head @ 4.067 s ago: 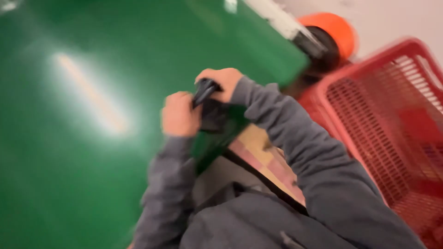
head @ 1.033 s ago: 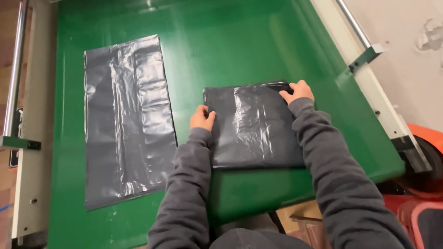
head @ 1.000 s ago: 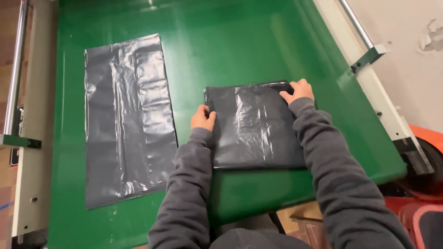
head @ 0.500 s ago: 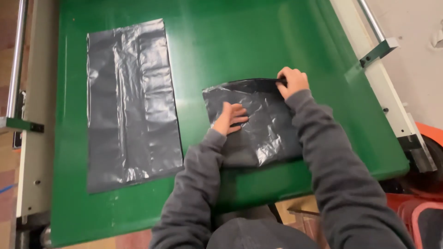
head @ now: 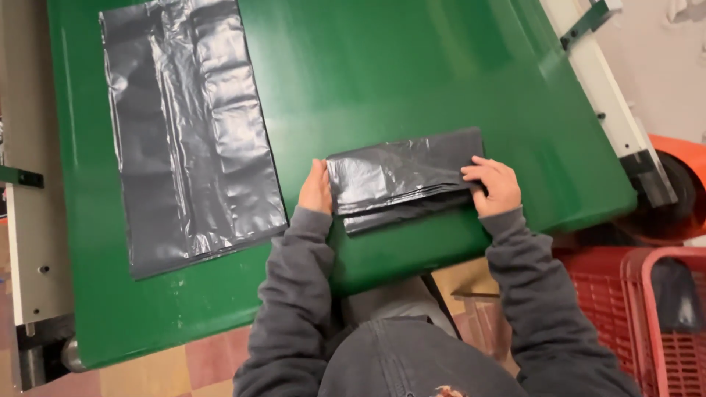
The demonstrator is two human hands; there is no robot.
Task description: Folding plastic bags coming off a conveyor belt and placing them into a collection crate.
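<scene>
A black plastic bag (head: 401, 180), folded into a narrow strip, lies on the green table (head: 397, 66) right in front of me. My left hand (head: 316, 189) presses flat against the strip's left end. My right hand (head: 494, 186) rests on its right end, fingers laid over the fold. A second black plastic bag (head: 184, 125) lies spread flat on the table's left part, apart from both hands.
A white metal rail (head: 614, 110) with green brackets runs along the table's right side. A red basket (head: 647, 316) stands at the lower right, with an orange object (head: 680, 158) above it. Another pale rail (head: 29, 220) borders the left edge.
The near bag was a wide square a second ago; it has been folded over into a narrow strip. My hands moved from its upper corners to the strip's two ends.
</scene>
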